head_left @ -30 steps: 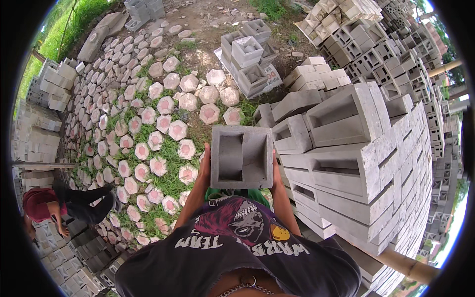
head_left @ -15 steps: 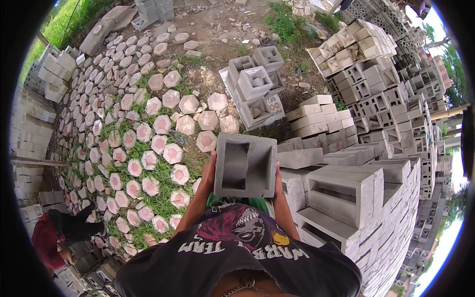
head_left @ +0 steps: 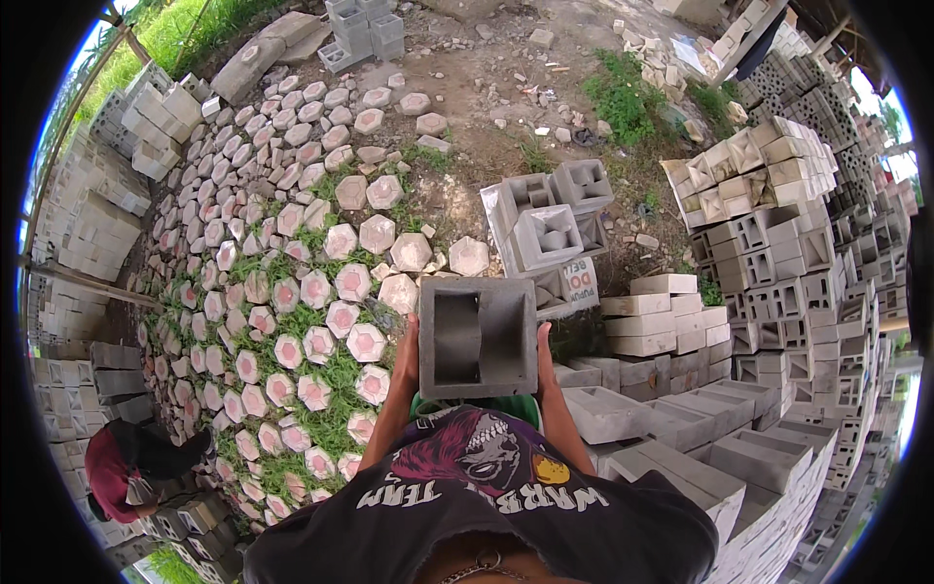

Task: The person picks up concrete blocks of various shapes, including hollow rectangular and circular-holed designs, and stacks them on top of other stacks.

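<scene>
- While the block (head_left: pixel 477 336) is carried at chest height, open cavity facing up, the left hand (head_left: pixel 406 358) presses flat on its left wall and the right hand (head_left: pixel 544 356) on its right wall; the hands stand apart, clamped on the block from opposite sides.
- Judgement: a side clamp of this kind depends on friction alone, so both palms should keep even pressure and the block should stay level and close to the body (a tilt would load one wrist).
- Judgement: fingers curled under the lower edge would make the hold safer; whether they are cannot be told, as the block covers the fingertips.
- Stacked blocks (head_left: pixel 681 457) lie just to the right and below; judgement: any set-down there should be square, with fingers kept out from between the faces.
- Hexagonal pavers (head_left: pixel 321 292) with grass between them cover the ground to the left; footing there looks uneven.
- Hidden: the person's feet and the ground directly beneath, behind the dark shirt (head_left: pixel 477 506).
- A second person (head_left: pixel 131 467) crouches at lower left, cut off by the rim; their hands are not visible.
- Far stacks (head_left: pixel 778 224) bend with the lens; their true alignment is hard to judge.
</scene>
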Available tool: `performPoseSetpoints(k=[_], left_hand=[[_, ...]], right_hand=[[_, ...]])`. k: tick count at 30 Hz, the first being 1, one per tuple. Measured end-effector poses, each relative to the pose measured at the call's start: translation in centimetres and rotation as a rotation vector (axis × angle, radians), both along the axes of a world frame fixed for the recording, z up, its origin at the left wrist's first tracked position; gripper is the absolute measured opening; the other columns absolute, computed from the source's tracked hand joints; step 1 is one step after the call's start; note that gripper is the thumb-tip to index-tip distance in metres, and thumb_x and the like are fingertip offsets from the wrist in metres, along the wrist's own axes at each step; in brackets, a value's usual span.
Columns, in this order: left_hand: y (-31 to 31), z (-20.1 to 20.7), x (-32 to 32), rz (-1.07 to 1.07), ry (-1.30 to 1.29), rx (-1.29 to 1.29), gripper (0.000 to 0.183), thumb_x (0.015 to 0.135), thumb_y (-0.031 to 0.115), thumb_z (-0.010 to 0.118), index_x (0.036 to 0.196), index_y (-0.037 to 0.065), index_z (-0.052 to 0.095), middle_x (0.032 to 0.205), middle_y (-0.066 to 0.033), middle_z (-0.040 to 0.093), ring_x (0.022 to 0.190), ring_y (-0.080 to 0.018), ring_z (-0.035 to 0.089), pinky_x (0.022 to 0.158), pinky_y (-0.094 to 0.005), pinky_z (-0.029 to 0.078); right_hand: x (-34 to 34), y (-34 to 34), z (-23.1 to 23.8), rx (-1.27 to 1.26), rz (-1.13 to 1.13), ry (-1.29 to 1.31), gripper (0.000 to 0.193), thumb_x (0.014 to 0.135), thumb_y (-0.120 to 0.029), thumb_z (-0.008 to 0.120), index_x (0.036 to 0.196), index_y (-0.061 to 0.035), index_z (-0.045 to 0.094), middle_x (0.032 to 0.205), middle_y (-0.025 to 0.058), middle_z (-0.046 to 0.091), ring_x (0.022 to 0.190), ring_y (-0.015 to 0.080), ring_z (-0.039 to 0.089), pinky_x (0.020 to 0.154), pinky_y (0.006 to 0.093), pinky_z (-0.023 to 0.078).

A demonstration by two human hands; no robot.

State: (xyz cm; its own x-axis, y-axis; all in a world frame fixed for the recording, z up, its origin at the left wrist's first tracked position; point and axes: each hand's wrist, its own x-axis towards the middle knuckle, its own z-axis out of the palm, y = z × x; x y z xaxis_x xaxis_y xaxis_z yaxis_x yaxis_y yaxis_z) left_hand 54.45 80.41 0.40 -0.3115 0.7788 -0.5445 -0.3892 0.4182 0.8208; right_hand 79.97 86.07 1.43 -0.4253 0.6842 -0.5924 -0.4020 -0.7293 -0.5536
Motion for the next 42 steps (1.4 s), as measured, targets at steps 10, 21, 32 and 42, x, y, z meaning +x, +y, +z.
performPoseSetpoints(k=[10,21,32,42], left_hand=[[13.7,2.2,-3.4,0.129,-0.105,0.107,0.084,0.093,0.069,0.024,0.113,-0.002,0.064,0.097,-0.012,0.067,0.085,-0.0175,0.06,0.076,-0.0309,0.048],[29.4,3.3,-11.4,0.086,-0.135,0.106,0.085,0.093,0.07,0.023,0.115,-0.001,0.063,0.098,-0.0123,0.066,0.085,-0.0173,0.06,0.075,-0.0305,0.048],[51.3,5.7,-21.2,-0.434,-0.356,0.146,0.086,0.089,0.073,0.028,0.135,0.003,0.046,0.124,-0.0176,0.056,0.108,-0.0277,0.058,0.093,-0.0398,0.048],[58.7,4.4,-17.6,-0.862,-0.486,0.07,0.088,0.087,0.076,0.029,0.144,0.01,0.034,0.139,-0.0149,0.044,0.123,-0.0317,0.046,0.105,-0.0466,0.036]], right_hand=[[-4.6,17.9,7.5,0.106,0.185,-0.162,0.09,0.087,-0.075,0.031,0.143,-0.0046,0.036,0.137,0.0131,0.047,0.121,0.0257,0.049,0.102,0.036,0.04],[-11.3,30.6,2.3,0.154,0.101,-0.117,0.087,0.087,-0.069,0.045,0.139,-0.0002,0.04,0.136,0.0137,0.049,0.121,0.0252,0.05,0.103,0.0368,0.041],[-21.5,40.7,7.2,-0.062,-0.359,-0.073,0.063,0.073,-0.034,0.073,0.122,0.0005,0.053,0.113,0.0155,0.062,0.097,0.0291,0.062,0.088,0.0395,0.049],[-22.0,40.3,7.9,-0.154,-0.697,-0.051,0.06,0.076,-0.035,0.068,0.124,-0.001,0.055,0.112,0.0143,0.063,0.099,0.0271,0.063,0.089,0.0386,0.048]])
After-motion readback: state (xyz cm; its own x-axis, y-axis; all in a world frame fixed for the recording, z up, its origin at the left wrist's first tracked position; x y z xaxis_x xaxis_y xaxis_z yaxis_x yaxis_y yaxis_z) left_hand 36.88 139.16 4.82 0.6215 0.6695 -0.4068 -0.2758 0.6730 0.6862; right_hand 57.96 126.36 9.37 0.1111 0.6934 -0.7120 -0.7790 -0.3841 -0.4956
